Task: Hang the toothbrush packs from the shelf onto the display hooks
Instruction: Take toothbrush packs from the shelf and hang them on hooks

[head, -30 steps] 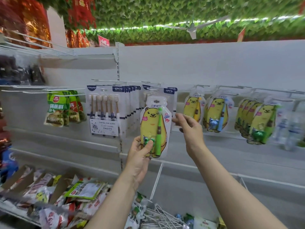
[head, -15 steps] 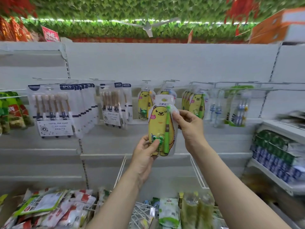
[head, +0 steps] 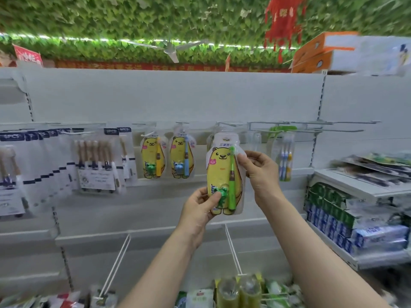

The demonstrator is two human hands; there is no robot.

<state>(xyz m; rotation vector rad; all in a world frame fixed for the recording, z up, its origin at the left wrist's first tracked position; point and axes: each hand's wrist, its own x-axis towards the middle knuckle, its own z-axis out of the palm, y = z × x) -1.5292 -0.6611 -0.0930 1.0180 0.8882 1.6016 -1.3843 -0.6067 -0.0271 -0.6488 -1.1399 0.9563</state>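
I hold a yellow bear toothbrush pack [head: 222, 170] with a green brush upright in front of the white display wall. My left hand [head: 200, 207] pinches its lower left corner, thumb on the green frog toy. My right hand [head: 259, 172] grips its upper right edge. The pack's top sits just below a wire display hook [head: 231, 124]. Two more bear packs hang to the left, one with a yellow brush [head: 153, 158] and one with a blue brush [head: 181, 157].
White multi-brush packs [head: 95, 161] hang further left. A clear pack of brushes [head: 284, 156] hangs to the right under long bare hooks [head: 347, 123]. Toothpaste boxes [head: 347, 223] fill the right-hand shelves. Wire dividers [head: 232, 250] and mixed packets lie on the shelf below.
The view has swung further right, so the hanging packs slid left in frame. Both hands keep the same hold on the bear pack, which now sits in front of a hook further to the right.
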